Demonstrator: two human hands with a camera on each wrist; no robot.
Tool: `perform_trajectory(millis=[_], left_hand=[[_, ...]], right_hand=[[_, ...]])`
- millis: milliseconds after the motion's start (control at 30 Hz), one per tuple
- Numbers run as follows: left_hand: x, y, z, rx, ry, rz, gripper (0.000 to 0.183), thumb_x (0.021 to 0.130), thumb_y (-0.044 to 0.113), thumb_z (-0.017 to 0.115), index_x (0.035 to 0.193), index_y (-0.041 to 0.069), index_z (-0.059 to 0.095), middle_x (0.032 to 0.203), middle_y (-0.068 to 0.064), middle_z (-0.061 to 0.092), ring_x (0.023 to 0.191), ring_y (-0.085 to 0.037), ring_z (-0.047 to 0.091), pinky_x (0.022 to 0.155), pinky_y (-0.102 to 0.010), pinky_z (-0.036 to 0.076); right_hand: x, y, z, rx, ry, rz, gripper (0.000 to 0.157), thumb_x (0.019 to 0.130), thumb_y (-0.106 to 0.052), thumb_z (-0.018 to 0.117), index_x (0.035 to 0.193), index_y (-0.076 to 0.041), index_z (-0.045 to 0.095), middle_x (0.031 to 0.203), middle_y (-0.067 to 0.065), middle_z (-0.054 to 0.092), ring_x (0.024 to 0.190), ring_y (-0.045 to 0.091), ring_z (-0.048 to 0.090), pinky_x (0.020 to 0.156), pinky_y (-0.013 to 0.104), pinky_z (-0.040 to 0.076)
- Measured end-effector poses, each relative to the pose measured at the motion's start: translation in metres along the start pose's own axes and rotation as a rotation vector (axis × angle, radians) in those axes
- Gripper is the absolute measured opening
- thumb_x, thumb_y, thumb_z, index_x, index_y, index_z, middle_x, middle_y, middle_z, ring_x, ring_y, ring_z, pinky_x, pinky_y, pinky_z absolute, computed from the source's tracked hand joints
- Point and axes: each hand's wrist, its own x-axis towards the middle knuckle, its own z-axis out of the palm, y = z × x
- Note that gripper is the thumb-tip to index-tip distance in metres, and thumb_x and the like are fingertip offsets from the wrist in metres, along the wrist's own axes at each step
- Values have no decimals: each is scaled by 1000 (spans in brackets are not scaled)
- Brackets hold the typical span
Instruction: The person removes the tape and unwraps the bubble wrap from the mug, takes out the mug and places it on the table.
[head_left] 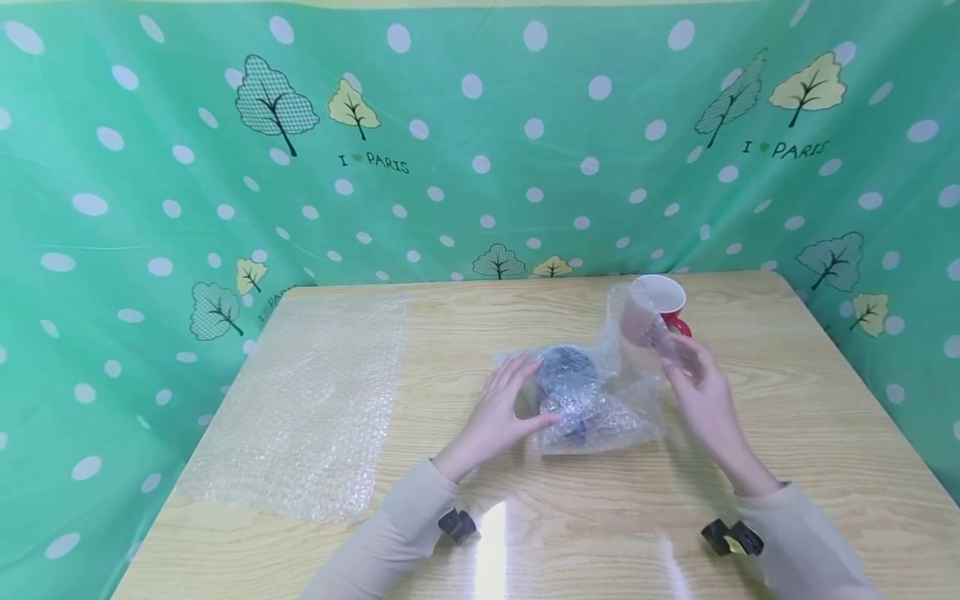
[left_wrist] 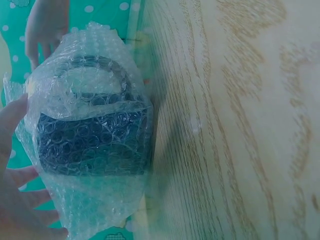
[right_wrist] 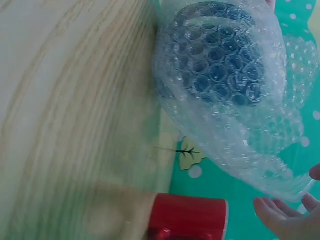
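A dark blue mug (head_left: 567, 371) lies in bubble wrap (head_left: 618, 421) on the table; its handle shows through the plastic in the left wrist view. My left hand (head_left: 497, 415) rests against the left side of this bundle, fingers extended and spread, thumb near its front edge. To the right, my right hand (head_left: 705, 400) pinches a raised end of the wrap between thumb and fingers. That lifted flap overlaps a red mug (right_wrist: 190, 216) with a white inside, which stands behind it in the head view.
A flat sheet of bubble wrap (head_left: 307, 408) covers the left part of the wooden table (head_left: 570, 533). Behind the table hangs a green dotted cloth (head_left: 420, 192) with printed trees. Small black devices sit at both wrists.
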Motion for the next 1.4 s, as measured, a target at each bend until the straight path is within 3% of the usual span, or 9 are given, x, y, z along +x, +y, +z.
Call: perform_trajectory(millis=[33, 133, 267, 367, 467, 633, 733, 1067, 1400], left_hand=[[0, 0, 0, 2, 1, 1, 80, 75, 53, 59, 138, 15, 28, 146, -6, 17, 134, -23, 9, 108, -46, 9], [0, 0, 0, 5, 5, 4, 80, 75, 53, 59, 138, 15, 28, 146, -7, 18, 134, -23, 9, 109, -45, 8], [1, 1, 0, 6, 4, 2, 80, 75, 53, 59, 138, 15, 28, 146, -7, 18, 134, -23, 9, 109, -43, 7], [0, 1, 0, 6, 1, -1, 80, 75, 53, 59, 138, 14, 28, 146, -7, 18, 134, -23, 9, 109, -43, 7], [0, 1, 0, 7, 1, -1, 80, 75, 53, 59, 138, 14, 28, 146, -7, 18, 134, -23, 9, 109, -44, 7], [1, 0, 0, 17, 1, 1, 81, 75, 55, 57, 139, 15, 27, 146, -6, 17, 134, -23, 9, 109, -44, 8], [1, -1, 1, 24, -1, 2, 81, 76, 55, 56, 139, 15, 26, 146, -6, 17, 134, -22, 9, 109, -43, 8], [1, -3, 2, 29, 9, 2, 80, 75, 54, 58, 138, 15, 28, 146, -4, 17, 134, -21, 10, 109, -42, 6], [1, -2, 0, 42, 28, 17, 75, 77, 52, 56, 136, 13, 32, 145, -7, 22, 133, -25, 14, 109, -45, 8]], right_hand=[[-1, -2, -1, -13, 14, -20, 43, 93, -19, 44, 130, 0, 34, 127, 22, 42, 114, 32, 44, 90, 19, 43], [-4, -7, -1, -45, 91, -111, 41, 90, -12, 48, 128, 0, 38, 128, 18, 42, 115, 32, 41, 94, 21, 40], [-9, -11, 2, -115, 208, -340, 35, 81, 4, 55, 115, 5, 50, 122, 19, 47, 115, 27, 42, 98, 18, 32], [-13, -14, 7, -152, 227, -497, 31, 73, 9, 58, 104, 7, 57, 114, 21, 53, 112, 22, 45, 98, 17, 30], [-18, -18, 11, -147, 195, -570, 29, 68, 11, 61, 97, 6, 60, 107, 20, 57, 109, 15, 48, 98, 16, 32], [-24, -19, 20, -114, 101, -532, 31, 66, 12, 66, 96, 2, 62, 100, 15, 61, 99, 3, 50, 92, 9, 35], [-26, -15, 25, -104, 43, -516, 32, 66, 11, 68, 96, 1, 63, 98, 12, 62, 94, 3, 52, 88, 5, 35], [-24, 3, 41, -93, -58, -726, 42, 54, 6, 75, 93, 3, 64, 99, 15, 61, 94, 24, 56, 95, 11, 33], [-24, 10, 50, -197, -79, -717, 37, 57, -1, 74, 92, 4, 64, 100, 19, 61, 90, 34, 58, 94, 7, 30]])
